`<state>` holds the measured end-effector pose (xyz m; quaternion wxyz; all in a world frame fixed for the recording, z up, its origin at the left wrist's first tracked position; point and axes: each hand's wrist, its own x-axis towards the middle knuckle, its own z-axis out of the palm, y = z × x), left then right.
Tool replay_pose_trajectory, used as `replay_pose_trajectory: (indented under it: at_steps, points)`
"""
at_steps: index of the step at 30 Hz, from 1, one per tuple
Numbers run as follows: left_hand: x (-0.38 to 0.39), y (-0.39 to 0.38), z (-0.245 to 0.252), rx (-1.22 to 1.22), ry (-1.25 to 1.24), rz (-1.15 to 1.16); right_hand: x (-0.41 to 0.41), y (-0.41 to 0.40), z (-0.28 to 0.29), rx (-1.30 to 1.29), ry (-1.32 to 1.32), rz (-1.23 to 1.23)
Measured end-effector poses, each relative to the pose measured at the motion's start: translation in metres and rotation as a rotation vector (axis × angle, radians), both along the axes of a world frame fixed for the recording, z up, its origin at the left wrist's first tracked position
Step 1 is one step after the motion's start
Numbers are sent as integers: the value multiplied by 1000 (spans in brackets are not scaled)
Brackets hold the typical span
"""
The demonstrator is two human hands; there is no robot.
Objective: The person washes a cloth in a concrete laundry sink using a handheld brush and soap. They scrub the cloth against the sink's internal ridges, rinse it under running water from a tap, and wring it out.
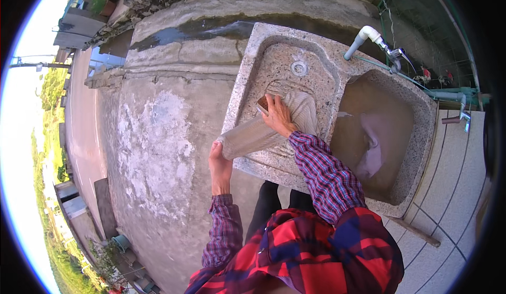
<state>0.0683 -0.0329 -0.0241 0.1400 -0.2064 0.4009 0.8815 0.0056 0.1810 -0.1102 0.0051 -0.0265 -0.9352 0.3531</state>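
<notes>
My right hand (280,117) is closed around a brown scrubbing brush (262,104) over the washboard side of a speckled stone laundry sink (245,70). Under it lies a wet, ribbed beige cloth (253,136), bunched up on the right. At the sink's left edge, my left hand (219,161) pinches one end of the cloth and holds it stretched out. The brush's bristles are mostly hidden by my fingers. In the right-hand basin, a pale pinkish cloth (371,151) lies partly under murky brown water (350,116).
A metal drain (299,68) sits in the shallow basin. Behind the sink rise a grey pipe with a white elbow (367,33) and a metal tap (395,57). A wooden stick (419,232) juts out below the right corner. A wet gutter (189,33) runs behind, beside green wire mesh (427,29).
</notes>
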Motion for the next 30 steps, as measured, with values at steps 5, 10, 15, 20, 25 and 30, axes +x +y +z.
replay_pose_trajectory:
  at_steps: [5, 10, 15, 20, 25, 30]
  points:
    - [-2, -13, 24, 16, -37, 170, -14, -9, -5, -491, -75, -74]
    - [-10, -27, 85, -61, 277, 102, -48, -4, 67, -732, 116, -94]
    - [11, 33, 121, -392, 446, -92, -69, 54, 108, -947, 292, -100]
    - [38, 116, 48, -1016, 712, -1059, -55, 132, 53, -922, 69, -585]
    - [70, 118, -34, -1399, 977, -1033, 5, 154, 21, -791, -67, -771]
    - [71, 118, -50, -1364, 991, -977, 73, 91, 21, -182, 90, -154]
